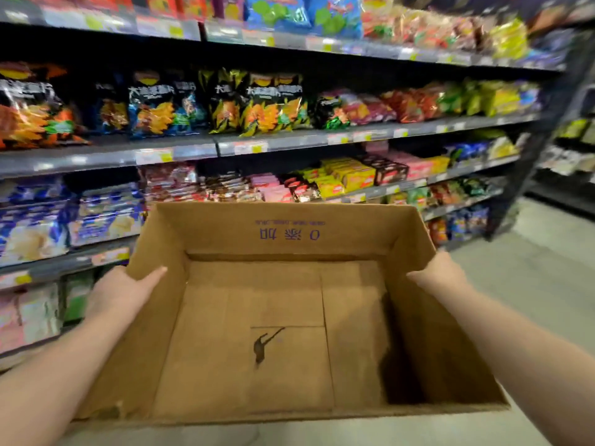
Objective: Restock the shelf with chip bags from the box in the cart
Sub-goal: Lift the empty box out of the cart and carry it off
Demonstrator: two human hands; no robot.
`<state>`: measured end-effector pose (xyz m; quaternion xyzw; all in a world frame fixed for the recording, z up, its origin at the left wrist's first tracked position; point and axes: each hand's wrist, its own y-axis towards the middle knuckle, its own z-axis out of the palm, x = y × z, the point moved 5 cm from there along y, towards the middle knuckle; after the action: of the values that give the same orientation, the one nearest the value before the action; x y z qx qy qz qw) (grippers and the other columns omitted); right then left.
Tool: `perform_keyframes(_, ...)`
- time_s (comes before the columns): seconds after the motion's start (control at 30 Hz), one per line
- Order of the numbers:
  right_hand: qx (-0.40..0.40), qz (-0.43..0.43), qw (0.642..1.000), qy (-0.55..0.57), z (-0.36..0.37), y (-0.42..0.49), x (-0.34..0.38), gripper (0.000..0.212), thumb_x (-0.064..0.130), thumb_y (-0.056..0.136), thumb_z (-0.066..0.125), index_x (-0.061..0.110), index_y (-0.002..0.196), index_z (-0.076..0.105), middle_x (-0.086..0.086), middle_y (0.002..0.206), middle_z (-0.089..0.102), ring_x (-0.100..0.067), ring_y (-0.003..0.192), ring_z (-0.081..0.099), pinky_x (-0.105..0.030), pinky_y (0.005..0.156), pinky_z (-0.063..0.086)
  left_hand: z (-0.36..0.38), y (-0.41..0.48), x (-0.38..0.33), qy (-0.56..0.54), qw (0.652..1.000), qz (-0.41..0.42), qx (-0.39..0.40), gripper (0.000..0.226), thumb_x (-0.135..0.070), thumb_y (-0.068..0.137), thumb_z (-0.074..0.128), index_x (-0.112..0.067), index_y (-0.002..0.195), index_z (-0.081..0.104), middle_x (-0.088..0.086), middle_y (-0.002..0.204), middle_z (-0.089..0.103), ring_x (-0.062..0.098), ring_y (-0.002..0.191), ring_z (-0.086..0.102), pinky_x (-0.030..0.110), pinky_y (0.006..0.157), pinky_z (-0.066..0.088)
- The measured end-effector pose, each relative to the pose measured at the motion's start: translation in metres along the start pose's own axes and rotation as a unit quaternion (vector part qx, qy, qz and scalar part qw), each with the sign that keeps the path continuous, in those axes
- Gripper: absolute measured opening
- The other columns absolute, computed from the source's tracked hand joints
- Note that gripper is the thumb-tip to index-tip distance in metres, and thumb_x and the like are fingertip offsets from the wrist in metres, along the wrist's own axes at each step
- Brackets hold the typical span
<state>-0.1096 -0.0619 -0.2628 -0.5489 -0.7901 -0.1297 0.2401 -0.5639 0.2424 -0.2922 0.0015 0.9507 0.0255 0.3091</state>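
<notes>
An open cardboard box (283, 317) fills the lower middle of the head view, and nothing lies inside it. My left hand (119, 294) grips its left wall, thumb hooked over the rim and inside. My right hand (441, 275) holds the right wall the same way, thumb inside. Both forearms reach up from the bottom corners. Behind the box stands the shelf (193, 149) with black chip bags (260, 104) standing in a row on its second level. No cart is in view.
More snack packets fill the shelves above and below, blue and white bags (103, 214) at the left, yellow and pink boxes (351, 175) at the right. The grey aisle floor (531, 278) stretches away on the right toward another shelf unit (573, 156).
</notes>
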Motion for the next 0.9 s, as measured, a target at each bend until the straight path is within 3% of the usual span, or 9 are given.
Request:
perform_keyframes(0.2,-0.027,0.108,0.994,-0.012,-0.053,0.038,-0.105,0.047,0.029,0.076,0.074,-0.002,0.107,0.056,-0.023,0.111,0.063,-0.036,0.104,0.061,-0.033,0.071,0.042,0.097,-0.016,-0.114,0.029,0.996,0.049,0.068,0.072,-0.07,0.074,0.057,-0.003,0.101,0.059,0.023,0.106,0.064,0.04,0.099,0.061,0.037,0.07,0.043)
perform_keyframes(0.43,-0.062,0.2,0.977,-0.05,-0.088,0.084,-0.193,0.051,0.035,0.079,0.07,0.003,0.113,0.051,-0.018,0.109,0.061,-0.036,0.102,0.059,-0.033,0.068,0.043,0.219,-0.013,-0.235,0.013,0.979,0.154,0.136,0.066,-0.072,0.072,0.057,-0.009,0.091,0.058,0.022,0.095,0.066,0.038,0.089,0.062,0.038,0.069,0.046)
perform_keyframes(0.57,-0.076,0.249,0.965,-0.039,-0.095,0.122,-0.224,0.044,0.034,0.08,0.068,0.004,0.108,0.053,-0.01,0.084,0.058,-0.025,0.07,0.058,-0.028,0.051,0.039,0.287,-0.003,-0.302,0.023,0.967,0.18,0.179,0.072,-0.072,0.073,0.055,-0.009,0.108,0.059,0.017,0.102,0.066,0.037,0.096,0.061,0.038,0.07,0.043)
perform_keyframes(0.6,-0.076,0.264,0.961,-0.036,-0.095,0.132,-0.231,0.044,0.034,0.081,0.068,0.004,0.108,0.053,-0.011,0.085,0.059,-0.026,0.07,0.059,-0.028,0.05,0.04,0.302,0.0,-0.319,0.027,0.964,0.187,0.188,0.072,-0.071,0.074,0.055,-0.009,0.11,0.058,0.017,0.104,0.065,0.037,0.098,0.06,0.039,0.073,0.043)
perform_keyframes(0.73,-0.096,0.31,0.945,-0.03,-0.095,0.161,-0.255,0.058,0.036,0.08,0.068,0.002,0.122,0.047,-0.018,0.112,0.06,-0.036,0.098,0.06,-0.032,0.064,0.043,0.358,0.007,-0.389,0.032,0.945,0.227,0.232,0.07,-0.069,0.076,0.055,-0.01,0.113,0.056,0.018,0.11,0.064,0.039,0.101,0.059,0.049,0.088,0.047)
perform_keyframes(0.9,-0.129,0.365,0.922,-0.026,-0.105,0.19,-0.283,0.067,0.034,0.081,0.069,0.003,0.13,0.035,-0.019,0.119,0.057,-0.037,0.105,0.058,-0.032,0.063,0.037,0.415,0.003,-0.467,0.027,0.93,0.27,0.248,0.068,-0.064,0.077,0.059,-0.006,0.112,0.057,0.023,0.109,0.063,0.042,0.1,0.059,0.048,0.083,0.049)
